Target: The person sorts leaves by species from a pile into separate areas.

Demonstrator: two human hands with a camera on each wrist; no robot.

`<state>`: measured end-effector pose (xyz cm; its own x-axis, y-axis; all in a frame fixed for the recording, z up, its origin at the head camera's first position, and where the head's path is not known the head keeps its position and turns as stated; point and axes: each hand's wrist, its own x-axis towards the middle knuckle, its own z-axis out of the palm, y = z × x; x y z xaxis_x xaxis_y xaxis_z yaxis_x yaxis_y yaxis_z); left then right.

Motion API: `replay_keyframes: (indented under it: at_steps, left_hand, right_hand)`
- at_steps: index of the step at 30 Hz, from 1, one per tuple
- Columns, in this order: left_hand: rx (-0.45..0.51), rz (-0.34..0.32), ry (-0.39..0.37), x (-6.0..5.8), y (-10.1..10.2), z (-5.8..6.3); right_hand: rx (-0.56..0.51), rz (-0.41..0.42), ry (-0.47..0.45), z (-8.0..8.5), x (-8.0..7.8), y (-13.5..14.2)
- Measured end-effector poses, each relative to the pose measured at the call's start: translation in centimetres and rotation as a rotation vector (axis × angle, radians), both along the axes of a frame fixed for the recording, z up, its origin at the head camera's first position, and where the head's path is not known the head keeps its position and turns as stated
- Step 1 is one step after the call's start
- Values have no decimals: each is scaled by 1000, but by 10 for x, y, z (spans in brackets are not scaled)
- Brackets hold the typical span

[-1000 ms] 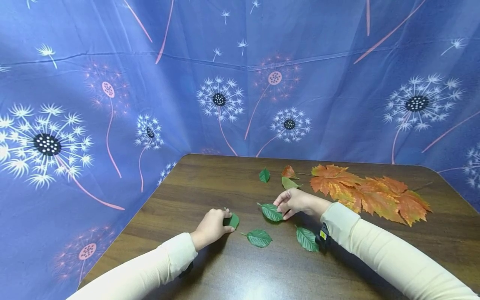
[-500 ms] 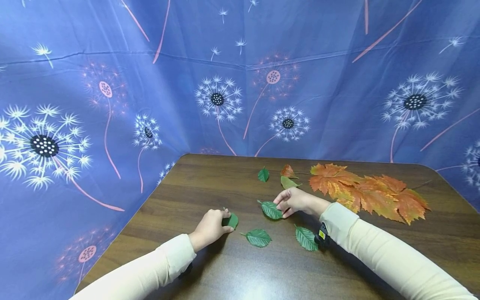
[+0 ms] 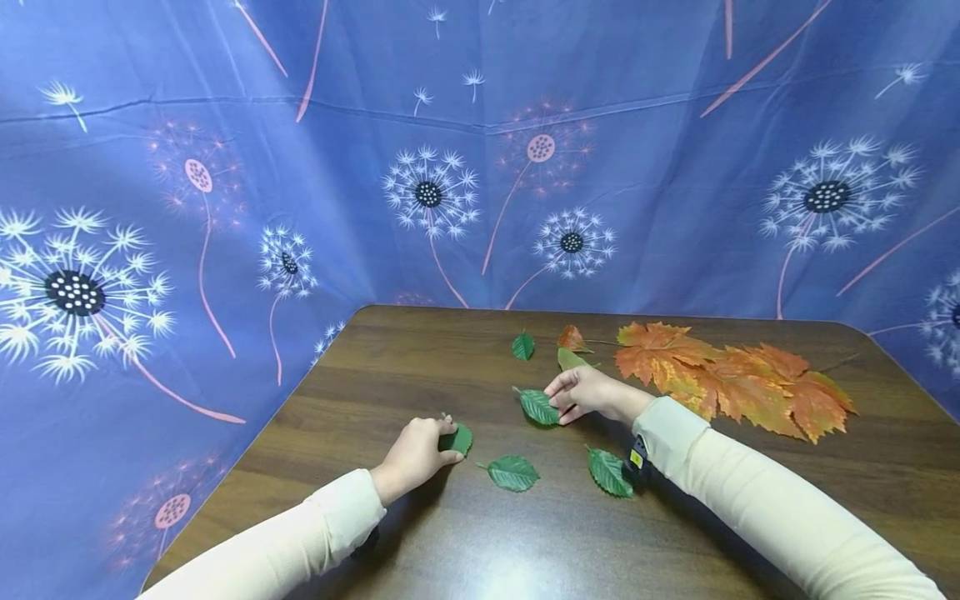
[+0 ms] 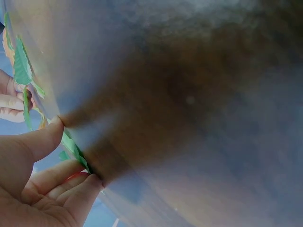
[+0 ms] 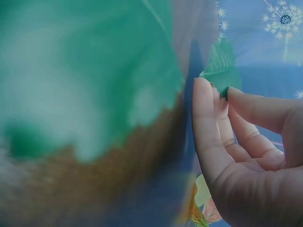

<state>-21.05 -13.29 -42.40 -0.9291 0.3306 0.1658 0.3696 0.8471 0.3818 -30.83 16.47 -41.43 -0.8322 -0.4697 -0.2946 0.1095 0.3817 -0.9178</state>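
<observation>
Head view: the right hand [image 3: 587,393] pinches a serrated green leaf [image 3: 537,407] by one end, the left hand [image 3: 411,457] grips a second leaf [image 3: 461,440] nearer the left edge of the table [image 3: 337,375]; a light touch should avoid creases.

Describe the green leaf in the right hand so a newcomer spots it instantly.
On the brown table, find the orange leaf cluster at right. The right hand is beside its left end. Its fingers pinch the green leaf by one end; the left hand grips a second leaf, and the other green leaves lie unheld.
</observation>
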Motion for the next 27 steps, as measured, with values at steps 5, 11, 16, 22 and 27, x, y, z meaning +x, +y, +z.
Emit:
replay_keyframes:
  at_steps: [5, 11, 16, 22, 27]
  left_hand:
    - [-4, 4, 5, 0, -2, -1]
    - [-5, -8, 26, 0, -1, 0]
    - [7, -22, 23, 0, 1, 1]
    - [7, -22, 13, 2, 0, 1]
    - [9, -26, 22, 2, -2, 1]
  right_hand:
    - [-10, -44, -4, 6, -11, -6]
    - [-16, -54, 38, 22, -26, -19]
    - [-39, -89, 55, 33, -35, -30]
    - [-80, -149, 45, 33, -44, -40]
    - [-84, -211, 35, 32, -55, -43]
